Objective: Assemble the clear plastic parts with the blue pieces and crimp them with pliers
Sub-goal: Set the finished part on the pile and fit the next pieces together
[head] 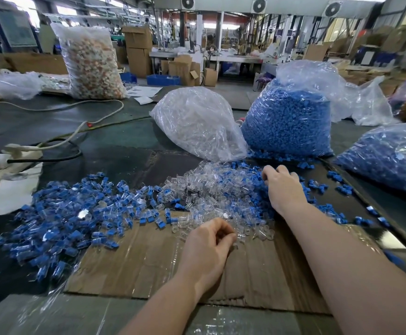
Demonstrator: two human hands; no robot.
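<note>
Single view, head-worn wide-angle camera. Looks forward and down across worktable (129, 151) from person's position at near edge. Both forearms enter from bottom of frame; left hand (209, 247) near centre, right hand (285, 189) farther and to right. Cardboard sheet (148, 267) closest to lens; piles of parts mid-distance; bags (289, 122) beyond; factory hall in far background. Wide lens bends straight lines at frame edges. No second view, so no shared region.
</note>
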